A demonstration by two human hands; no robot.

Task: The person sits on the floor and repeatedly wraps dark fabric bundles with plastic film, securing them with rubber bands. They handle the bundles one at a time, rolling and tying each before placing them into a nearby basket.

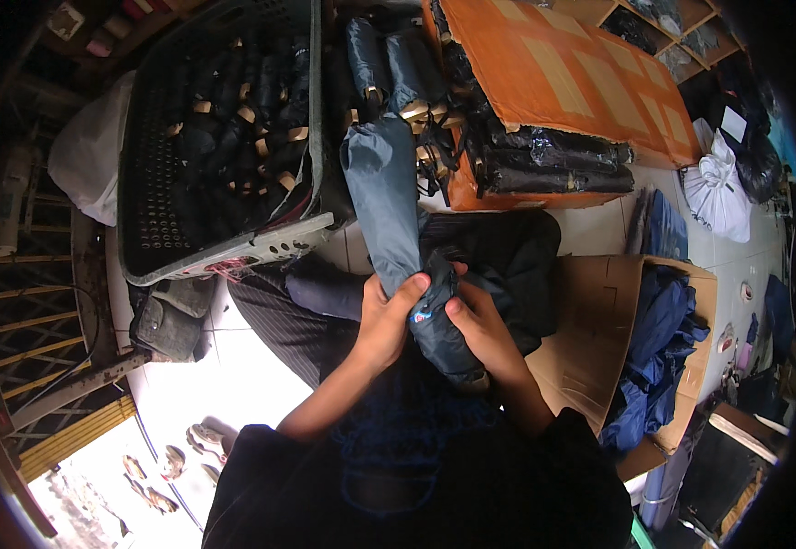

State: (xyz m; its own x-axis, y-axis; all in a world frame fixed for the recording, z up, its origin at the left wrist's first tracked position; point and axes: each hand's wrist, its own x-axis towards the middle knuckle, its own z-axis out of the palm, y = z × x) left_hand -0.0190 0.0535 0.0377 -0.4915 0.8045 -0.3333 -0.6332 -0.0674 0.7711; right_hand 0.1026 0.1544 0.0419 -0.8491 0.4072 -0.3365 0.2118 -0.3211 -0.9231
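A long bundle of grey-blue fabric, which looks like a folded umbrella [381, 188], slants across my lap with its wide end pointing away from me. My left hand [387, 318] is closed round its middle, thumb pressed on the cloth. Against the bundle's right side, my right hand [478, 322] pinches a darker, gathered part of the fabric. A small coloured label [422, 317] shows between my thumbs. The lower end [448, 357] lies between my wrists, close to my body.
A dark plastic basket [261, 245] at left holds several black bundles with light-coloured ends. More grey-blue bundles [414, 69] lie ahead, beside a taped orange box [581, 69] and wrapped black packs [553, 169]. At right, an open cardboard box [590, 320] contains blue fabric [654, 357].
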